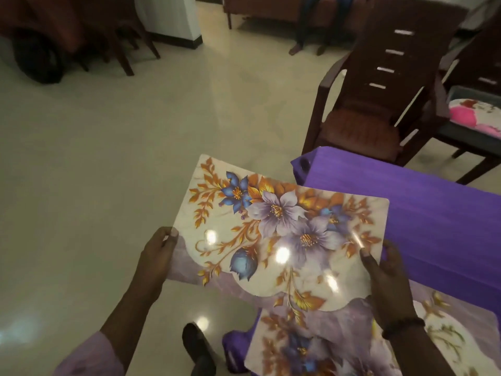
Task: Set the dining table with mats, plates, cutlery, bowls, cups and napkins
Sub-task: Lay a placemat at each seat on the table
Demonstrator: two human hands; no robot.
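Head view shows my hands holding up a glossy floral mat [276, 234], tilted in the air and not yet laid down. My left hand [160, 256] pinches its near-left edge, thumb on top and fingers curled under. My right hand [385, 270] grips the right edge the same way, thumb lying across the printed face.

Beyond and to the right of my right hand lies the worktop [423, 213], covered in a purple cloth; the held mat overhangs its corner, with its left half out over the pale floor. Just below my right wrist a second mat [320, 346] of the same floral print already lies flat on the cloth, partly hidden by my forearm.

By my reckoning I am early in the job: one mat is down, this one is in hand, and the stretch of purple cloth past my hands shows no setting yet. I see no plates, cutlery, bowls, cups or napkins anywhere, so all of that looks still to be fetched.

Past the far corner of the worktop stands a dark brown chair [379, 104].
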